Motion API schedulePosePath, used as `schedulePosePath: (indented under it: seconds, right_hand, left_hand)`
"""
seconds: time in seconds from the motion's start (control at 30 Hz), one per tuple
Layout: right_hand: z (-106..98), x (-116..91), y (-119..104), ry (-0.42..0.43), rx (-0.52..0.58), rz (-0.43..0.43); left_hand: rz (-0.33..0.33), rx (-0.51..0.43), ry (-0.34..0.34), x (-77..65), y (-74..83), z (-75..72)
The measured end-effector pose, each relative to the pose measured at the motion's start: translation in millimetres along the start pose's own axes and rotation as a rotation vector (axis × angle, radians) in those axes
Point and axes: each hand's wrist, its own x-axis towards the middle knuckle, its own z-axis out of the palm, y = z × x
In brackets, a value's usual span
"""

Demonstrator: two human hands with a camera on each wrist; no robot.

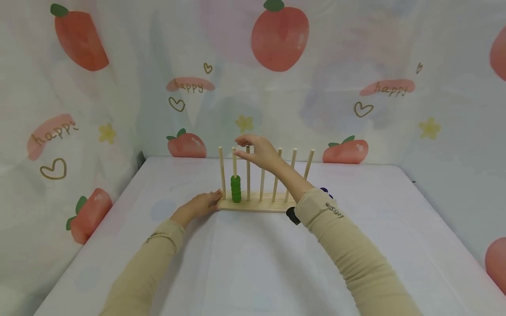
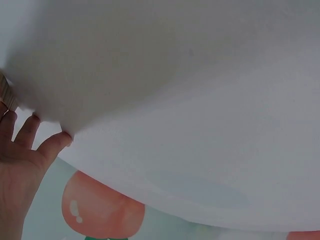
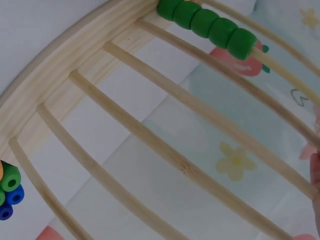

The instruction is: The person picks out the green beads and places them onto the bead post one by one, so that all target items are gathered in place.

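Observation:
A wooden peg stand (image 1: 253, 205) with several upright pegs stands on the table. Green beads (image 1: 236, 189) are stacked at the bottom of its second peg from the left; the right wrist view shows these green beads (image 3: 202, 22) touching in a row. My left hand (image 1: 200, 204) rests its fingertips against the stand's left end. Over the tops of the second and third pegs is my right hand (image 1: 258, 151), thumb and fingers spread apart with no bead showing between them. Only a sliver of the right hand (image 3: 315, 175) enters the right wrist view.
Beyond the stand's right end, dark blue beads (image 1: 324, 190) show past my right sleeve. A black object (image 1: 293, 216) lies in front of the base, partly covered by that sleeve. Green beads (image 3: 11, 176) and blue beads (image 3: 15, 195) cluster in the right wrist view. Patterned cloth (image 1: 276, 105) backs the table.

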Motion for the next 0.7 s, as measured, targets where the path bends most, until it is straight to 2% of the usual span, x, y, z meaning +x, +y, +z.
schedulePosePath:
  seconds: [0.17,0.33,0.5,0.7]
  right_hand:
    - [-5.0,-9.0,-0.6,-0.008,0.013,-0.022]
    - [-4.9,-15.8,-4.9,-0.002,-0.012,-0.087]
    - [-9.3,-27.0,-2.6,0.051,-0.034,-0.142]
    - [-16.5,-43.5,1.2,0.105,0.011,-0.197]
  left_hand:
    - [0.009,0.022,-0.017,3.8,-1.3,-0.3]
    - [-0.005,0.035,0.005,-0.7,-3.2,-3.0]
    - [0.016,0.019,0.017,-0.4,-2.3,-4.1]
    - [0.026,0.016,0.01,3.3,-3.9,0.8]
